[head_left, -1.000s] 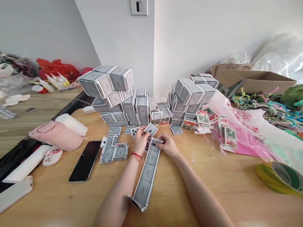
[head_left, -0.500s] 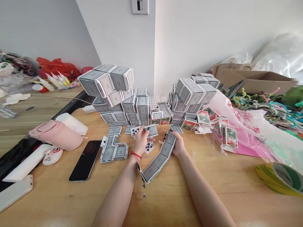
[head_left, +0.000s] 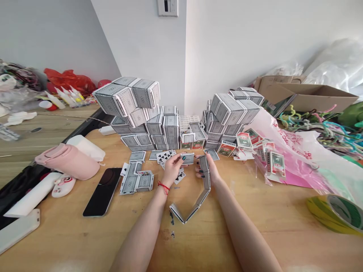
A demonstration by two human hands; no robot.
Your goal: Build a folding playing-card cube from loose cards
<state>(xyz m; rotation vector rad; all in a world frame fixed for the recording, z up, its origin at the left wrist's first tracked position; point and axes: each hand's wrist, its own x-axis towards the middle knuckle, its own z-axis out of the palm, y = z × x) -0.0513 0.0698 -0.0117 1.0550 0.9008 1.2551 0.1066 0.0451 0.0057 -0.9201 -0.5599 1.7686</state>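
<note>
A: What changed over the last second?

B: The strip [head_left: 202, 197] of patterned cards had lain flat and nearly straight on the table [head_left: 255, 234]. By this moment it had swung right and stood on edge, bent at its joints, with its near end hooked to the left.

A: State of the hands?

B: Left hand [head_left: 171, 170]: thumb and fingers closed in a pinch on a small card piece [head_left: 187, 158], now tipped more upright. Right hand [head_left: 211, 172]: fingers partly curled, gripping the strip's far end.

A: Meaning for the work?

B: In my judgement, both pieces were being handled together, end beside end. They seemed just apart, though fingers hid part of the edges, so contact could not be ruled out.

A: Materials?

B: Thin, glossy card; grey geometric backs, pale edges. The panels looked stiff, the joints flexible. Far left, the left block stack [head_left: 127, 98] was boxy and stepped; the right block stack [head_left: 227, 109] had similar rectangular blocks. Face-up cards [head_left: 180, 176] lay flat between the hands.

A: Other surfaces?

B: Smooth wood-grain tabletop; at near right, a yellow tape roll [head_left: 317, 215], ring-shaped.
</note>
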